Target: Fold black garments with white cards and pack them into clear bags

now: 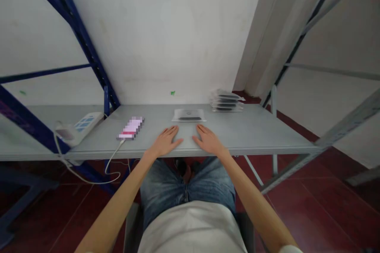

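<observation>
My left hand (166, 140) and my right hand (208, 140) lie flat, palms down, fingers stretched out, side by side near the front edge of a grey metal table (255, 134). Neither hand holds anything. Just beyond my fingertips lies a single flat clear packet (189, 115) with a dark item inside. A stack of similar packets (226, 101) sits at the back right of the table.
A phone (131, 128) lies left of my hands, with a white cable running off the table edge. A white power strip (77, 128) sits at the far left. Blue shelf uprights (89, 53) stand left, grey ones right. Below is red tiled floor (320, 213).
</observation>
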The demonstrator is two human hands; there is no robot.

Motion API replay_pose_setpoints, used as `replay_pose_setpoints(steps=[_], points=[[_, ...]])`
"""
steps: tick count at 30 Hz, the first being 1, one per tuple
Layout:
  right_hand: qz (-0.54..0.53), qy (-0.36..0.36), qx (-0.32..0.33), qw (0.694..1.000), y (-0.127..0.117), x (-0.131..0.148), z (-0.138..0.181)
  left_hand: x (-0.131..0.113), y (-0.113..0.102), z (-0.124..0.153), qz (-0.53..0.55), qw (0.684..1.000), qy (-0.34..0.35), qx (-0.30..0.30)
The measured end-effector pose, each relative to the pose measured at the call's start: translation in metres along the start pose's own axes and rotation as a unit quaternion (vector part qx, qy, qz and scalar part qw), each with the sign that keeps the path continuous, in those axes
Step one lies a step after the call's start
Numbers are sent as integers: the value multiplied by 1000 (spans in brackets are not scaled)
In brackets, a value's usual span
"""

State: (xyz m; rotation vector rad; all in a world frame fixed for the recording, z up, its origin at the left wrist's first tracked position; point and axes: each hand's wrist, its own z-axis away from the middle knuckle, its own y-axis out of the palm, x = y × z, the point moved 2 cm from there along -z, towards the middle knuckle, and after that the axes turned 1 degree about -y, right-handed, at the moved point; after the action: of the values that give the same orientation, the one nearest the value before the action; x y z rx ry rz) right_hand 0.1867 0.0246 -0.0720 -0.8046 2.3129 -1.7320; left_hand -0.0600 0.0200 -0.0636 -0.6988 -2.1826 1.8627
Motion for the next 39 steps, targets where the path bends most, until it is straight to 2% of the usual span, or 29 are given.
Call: replay_pose_setpoints(steps=[6, 14, 39], points=[[2, -3, -3, 1000, -1, 0, 0, -2, -2, 1, 3, 1000, 1, -1], [-3, -7, -20, 1000, 5, -2, -1, -1, -1, 1, -9, 999, 10, -36], [-12, -18, -36, 999, 6, -5, 0, 2, 2, 0, 10, 1000, -1, -18]])
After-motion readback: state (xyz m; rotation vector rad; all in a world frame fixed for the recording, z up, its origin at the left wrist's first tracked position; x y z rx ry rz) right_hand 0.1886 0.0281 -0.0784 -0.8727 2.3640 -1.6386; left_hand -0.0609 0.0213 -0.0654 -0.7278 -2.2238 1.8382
